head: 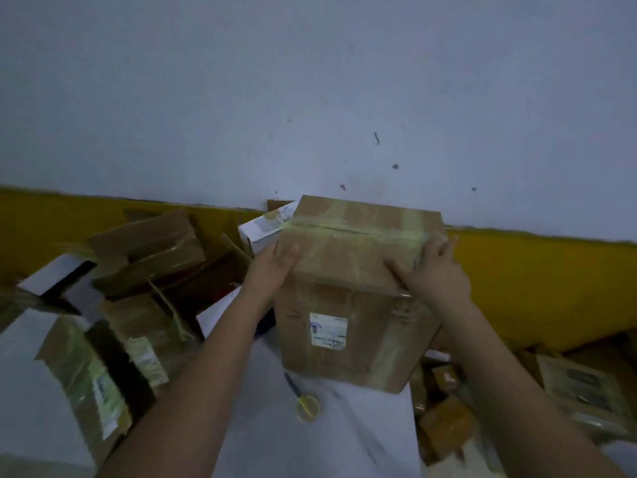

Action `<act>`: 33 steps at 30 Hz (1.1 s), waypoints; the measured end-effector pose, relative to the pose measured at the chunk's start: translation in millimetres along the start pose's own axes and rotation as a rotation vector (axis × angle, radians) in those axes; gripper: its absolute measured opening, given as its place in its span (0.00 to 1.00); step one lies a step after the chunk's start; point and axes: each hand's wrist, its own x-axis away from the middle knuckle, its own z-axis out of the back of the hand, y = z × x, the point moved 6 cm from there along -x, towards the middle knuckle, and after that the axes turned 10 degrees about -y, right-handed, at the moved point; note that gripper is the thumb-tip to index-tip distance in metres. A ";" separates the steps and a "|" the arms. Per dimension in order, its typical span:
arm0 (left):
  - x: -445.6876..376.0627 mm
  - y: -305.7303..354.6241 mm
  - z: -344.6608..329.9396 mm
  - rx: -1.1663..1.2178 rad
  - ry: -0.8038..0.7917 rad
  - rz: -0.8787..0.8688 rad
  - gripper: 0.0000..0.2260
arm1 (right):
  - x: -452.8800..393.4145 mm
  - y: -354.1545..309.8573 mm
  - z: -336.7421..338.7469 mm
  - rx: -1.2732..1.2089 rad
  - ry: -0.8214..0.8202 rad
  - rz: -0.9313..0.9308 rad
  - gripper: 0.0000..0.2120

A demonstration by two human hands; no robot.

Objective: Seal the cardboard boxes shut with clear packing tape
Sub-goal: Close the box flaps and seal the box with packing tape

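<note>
My left hand (272, 267) and right hand (431, 270) are bare, with no gloves and no rings that I can make out. Both my forearms are uncovered all the way to the bottom edge of the view; no sleeve or cuff shows on either one, and neither wrist carries a watch or band. My fingernails look short and plain, though the picture is too blurred to say more.

Dim, bluish light is flattening everything I'm seeing; edges are smearing with motion blur, and the wide lens is bowing the wall (310, 81).
</note>
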 end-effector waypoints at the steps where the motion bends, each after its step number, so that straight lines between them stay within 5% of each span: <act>1: -0.4 2.6 0.1 0.027 -0.035 -0.017 0.28 | -0.6 1.1 0.2 0.047 -0.069 0.052 0.55; 6: 1.5 -12.4 0.5 -0.159 -0.366 -0.116 0.53 | 15.5 14.3 -4.3 0.094 -0.326 0.199 0.58; 14: 2.8 -16.9 2.4 -0.326 -0.386 -0.186 0.41 | 30.3 5.1 -5.5 0.088 -0.199 0.135 0.53; 17: -3.5 -18.3 7.8 -0.279 -0.504 -0.162 0.44 | 28.5 6.0 -0.2 -0.224 -0.168 0.081 0.54; 21: -21.7 -11.2 16.2 0.225 -0.547 0.054 0.47 | 33.0 25.5 -3.4 -0.779 -0.175 -0.089 0.46; 23: -30.6 -9.4 14.0 0.153 -0.534 0.067 0.47 | 36.6 33.3 -11.4 -0.901 -0.298 -0.084 0.40; 25: -34.9 -1.2 12.4 -0.208 -0.401 0.054 0.47 | 42.0 37.5 -15.7 -0.963 -0.339 -0.046 0.40; 28: -15.1 64.1 -15.0 -0.728 -0.129 -0.392 0.39 | 42.9 48.6 -20.9 -0.969 -0.276 0.007 0.47; 30: 4.2 102.7 -64.9 -0.752 -0.358 -0.733 0.31 | 46.8 55.7 -27.2 -1.020 -0.250 0.054 0.47; 33: 3.2 113.4 -133.6 -0.784 -0.732 -0.831 0.29 | 57.9 62.5 -40.2 -1.088 -0.208 0.152 0.43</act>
